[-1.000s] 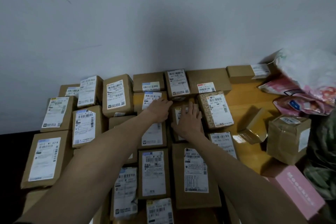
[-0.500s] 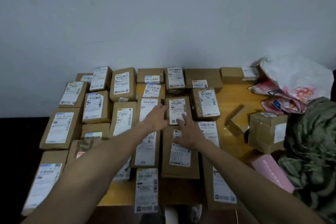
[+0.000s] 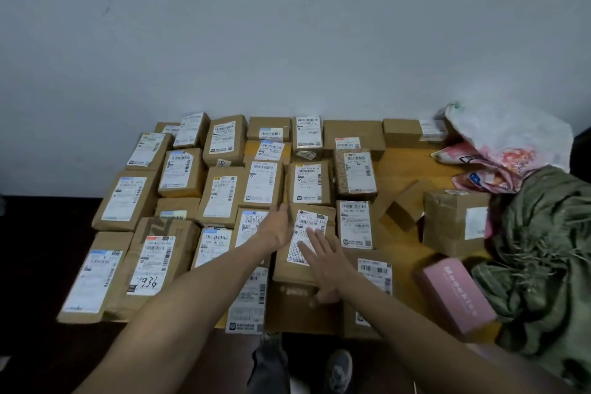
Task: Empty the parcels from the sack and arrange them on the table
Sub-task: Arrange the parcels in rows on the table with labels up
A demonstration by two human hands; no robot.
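The brown cardboard parcels (image 3: 353,133) looked matt, their white paper labels (image 3: 124,198) smooth. The yellow wooden tabletop (image 3: 412,166) was smooth. The white plastic bag (image 3: 511,131) shone faintly; the olive-green sack (image 3: 543,249) was coarse cloth.

Both arms stretch forward, bare from above the elbow, angling in towards each other. The left hand (image 3: 276,229) is out front: fingers straight and held together, pointing away from the body, the hand tipped partly onto its edge. The right hand (image 3: 324,261) sits just beside it and a touch nearer, palm down, fingers (image 3: 319,241) spread and flat, slanting up and to the left, thumb dropped low on the near side. The hands are close together, not touching — both flat and loose.
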